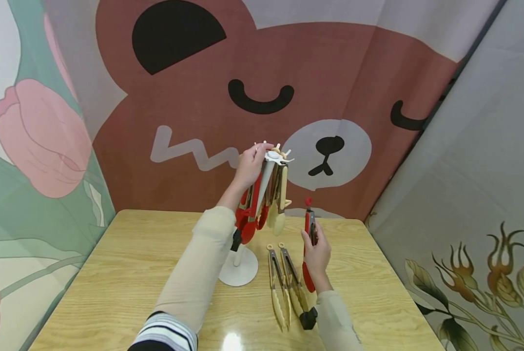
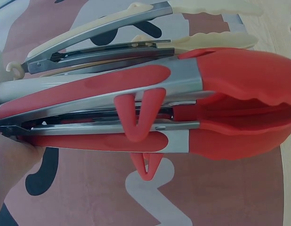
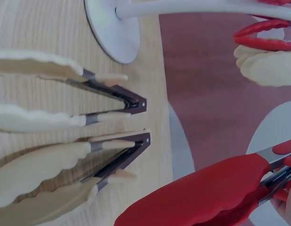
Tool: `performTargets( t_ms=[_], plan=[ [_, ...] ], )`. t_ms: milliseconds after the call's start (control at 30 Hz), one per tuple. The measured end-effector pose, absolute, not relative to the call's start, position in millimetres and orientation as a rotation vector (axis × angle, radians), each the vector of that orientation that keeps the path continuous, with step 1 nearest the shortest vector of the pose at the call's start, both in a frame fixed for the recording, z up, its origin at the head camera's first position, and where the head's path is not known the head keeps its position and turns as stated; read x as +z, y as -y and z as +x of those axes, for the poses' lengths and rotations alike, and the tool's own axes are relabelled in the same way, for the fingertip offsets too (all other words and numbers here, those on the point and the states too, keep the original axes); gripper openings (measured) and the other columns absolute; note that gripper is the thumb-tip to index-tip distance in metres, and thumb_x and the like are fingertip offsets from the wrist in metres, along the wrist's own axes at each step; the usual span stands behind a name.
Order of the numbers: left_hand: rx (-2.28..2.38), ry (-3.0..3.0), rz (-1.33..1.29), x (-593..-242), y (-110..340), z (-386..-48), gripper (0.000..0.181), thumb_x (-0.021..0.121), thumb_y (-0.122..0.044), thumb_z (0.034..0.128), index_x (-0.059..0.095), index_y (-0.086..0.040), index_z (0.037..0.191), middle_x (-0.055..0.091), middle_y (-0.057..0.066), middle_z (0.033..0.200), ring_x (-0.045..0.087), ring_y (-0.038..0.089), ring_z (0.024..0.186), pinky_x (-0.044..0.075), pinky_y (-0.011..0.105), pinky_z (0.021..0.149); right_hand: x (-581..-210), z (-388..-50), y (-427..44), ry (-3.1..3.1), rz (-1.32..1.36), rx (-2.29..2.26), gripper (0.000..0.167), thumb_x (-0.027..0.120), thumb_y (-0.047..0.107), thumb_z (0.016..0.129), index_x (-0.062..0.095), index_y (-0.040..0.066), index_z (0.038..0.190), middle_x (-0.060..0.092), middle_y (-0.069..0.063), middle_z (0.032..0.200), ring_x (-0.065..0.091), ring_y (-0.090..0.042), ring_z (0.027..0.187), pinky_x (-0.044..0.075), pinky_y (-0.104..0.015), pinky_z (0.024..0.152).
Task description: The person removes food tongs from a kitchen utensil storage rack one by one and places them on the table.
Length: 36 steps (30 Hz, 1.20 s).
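Observation:
At the top of a white utensil stand [image 1: 267,187], my left hand [image 1: 249,165] grips the hooked head with its fingers. Several tongs hang from it: red-tipped tongs [image 2: 244,75] next to that hand and cream-tipped tongs [image 2: 216,41] on the far side. My right hand [image 1: 318,253] holds a separate pair of red tongs [image 1: 307,273] upright by the handles, to the right of the stand. Its red tips point down, slightly apart, in the right wrist view. Two pairs of cream tongs [image 3: 37,120] lie spread on the table between the stand and my right arm.
The stand's round white base [image 1: 240,273] rests on a wooden table [image 1: 126,273]. A curtain with a bear print [image 1: 323,73] hangs behind the table's back edge. Flowered curtains [image 1: 476,195] close in both sides. A small black block [image 1: 308,318] shows beside the right forearm.

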<state>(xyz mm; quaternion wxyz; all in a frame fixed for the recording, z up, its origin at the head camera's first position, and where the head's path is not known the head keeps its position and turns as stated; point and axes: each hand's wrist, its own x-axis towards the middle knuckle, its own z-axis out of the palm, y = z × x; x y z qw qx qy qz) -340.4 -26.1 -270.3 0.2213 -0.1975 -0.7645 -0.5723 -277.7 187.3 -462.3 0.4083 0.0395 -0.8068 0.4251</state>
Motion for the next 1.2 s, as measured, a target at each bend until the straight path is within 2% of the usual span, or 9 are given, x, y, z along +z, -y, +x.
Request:
performTargets(
  t_ms=[333,633,933,1200],
  plan=[
    [-1.598,2.121,-0.545,-270.2,25.9,-339.9,0.036,0.034,-0.022,0.0972,0.060,-0.003,0.113,0.060,0.010,0.110,0.053,0.017,0.094,0.042,0.030,0.084,-466.7,-279.1,-196.6,2.111,0.054,1.026,0.039,0.057,0.014,0.087,0.050,-0.003,0.122,0.053,-0.019,0.080,0.047,-0.028,0.063,0.039,-0.038,0.053],
    [-1.616,2.103,-0.554,-270.3,25.9,-339.7,0.035,0.034,-0.021,0.0973,0.061,-0.004,0.112,0.059,0.013,0.111,0.053,0.016,0.093,0.043,0.030,0.081,-469.3,-277.1,-201.6,2.224,-0.032,1.082,0.049,0.048,0.013,0.089,0.036,-0.002,0.134,0.052,-0.023,0.092,0.046,-0.031,0.066,0.038,-0.040,0.057],
    [-1.617,2.102,-0.553,-270.7,25.5,-339.6,0.035,0.034,-0.020,0.0970,0.061,-0.004,0.112,0.059,0.012,0.110,0.053,0.016,0.093,0.043,0.030,0.081,-474.2,-277.1,-206.9,2.230,-0.051,1.034,0.051,0.052,0.017,0.089,0.036,0.000,0.134,0.042,-0.027,0.101,0.044,-0.034,0.078,0.039,-0.045,0.063],
    [-1.613,2.095,-0.546,-270.8,25.3,-339.6,0.035,0.034,-0.021,0.0971,0.061,-0.004,0.112,0.060,0.010,0.109,0.054,0.016,0.094,0.043,0.029,0.081,-481.2,-277.8,-213.7,2.257,-0.034,0.977,0.050,0.059,0.016,0.086,0.043,-0.001,0.130,0.047,-0.025,0.097,0.048,-0.035,0.076,0.041,-0.046,0.062]
  ],
)
